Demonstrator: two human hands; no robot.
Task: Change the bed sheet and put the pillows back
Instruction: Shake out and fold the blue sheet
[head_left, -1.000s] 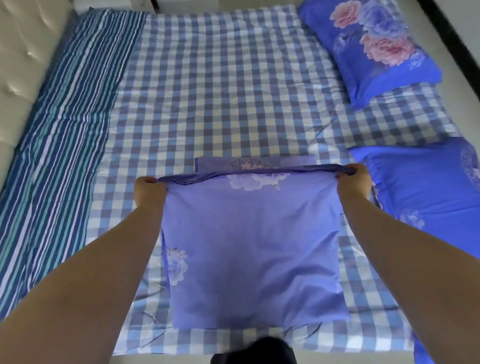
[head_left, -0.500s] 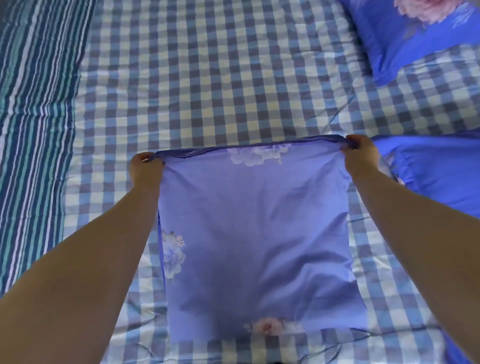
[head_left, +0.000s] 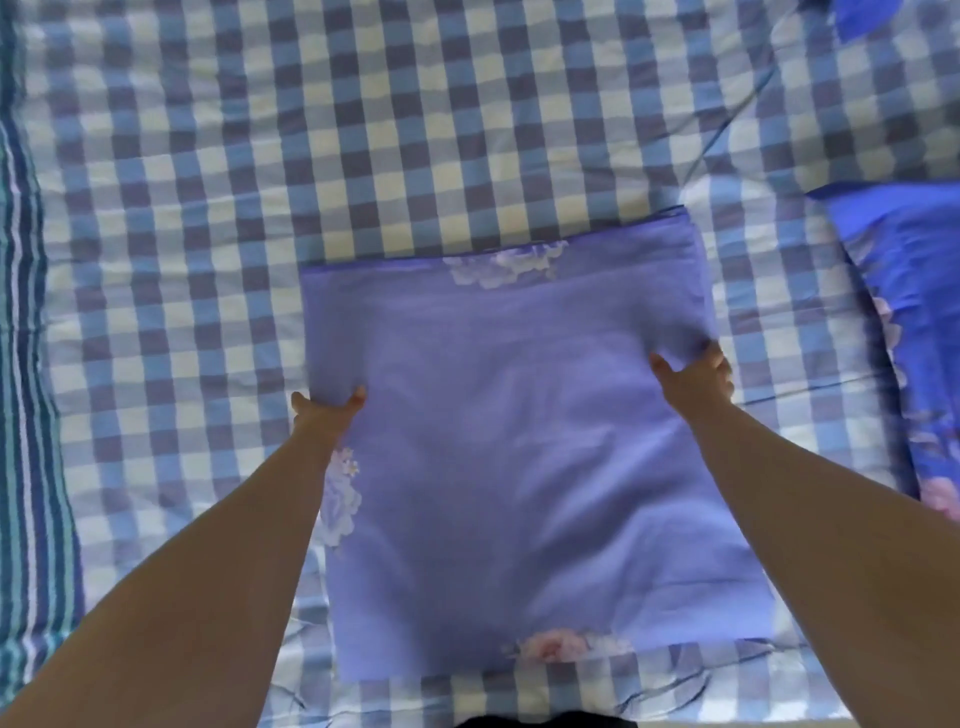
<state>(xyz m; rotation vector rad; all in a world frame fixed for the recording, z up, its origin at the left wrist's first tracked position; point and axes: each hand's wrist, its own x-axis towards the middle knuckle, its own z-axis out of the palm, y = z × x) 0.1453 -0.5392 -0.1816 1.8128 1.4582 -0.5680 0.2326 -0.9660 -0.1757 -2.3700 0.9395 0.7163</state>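
Note:
A folded lilac floral sheet (head_left: 519, 441) lies flat on the blue-and-white checked bed sheet (head_left: 363, 130), near the bed's front edge. My left hand (head_left: 327, 410) rests at the fold's left edge about halfway down, thumb on top and fingers at the side. My right hand (head_left: 696, 374) sits at the right edge, thumb spread on the cloth and fingers curled around the edge. Both hands grip the side edges of the fold.
A bright blue floral pillow (head_left: 914, 322) lies close to the right of the fold. A corner of a second blue pillow (head_left: 883, 15) shows at the top right. A striped blue-green cloth (head_left: 26, 415) runs along the left side.
The fold has come down flat on the bed. Both hands let go of its top corners and slid down to the side edges. The camera moved in closer over the bed.

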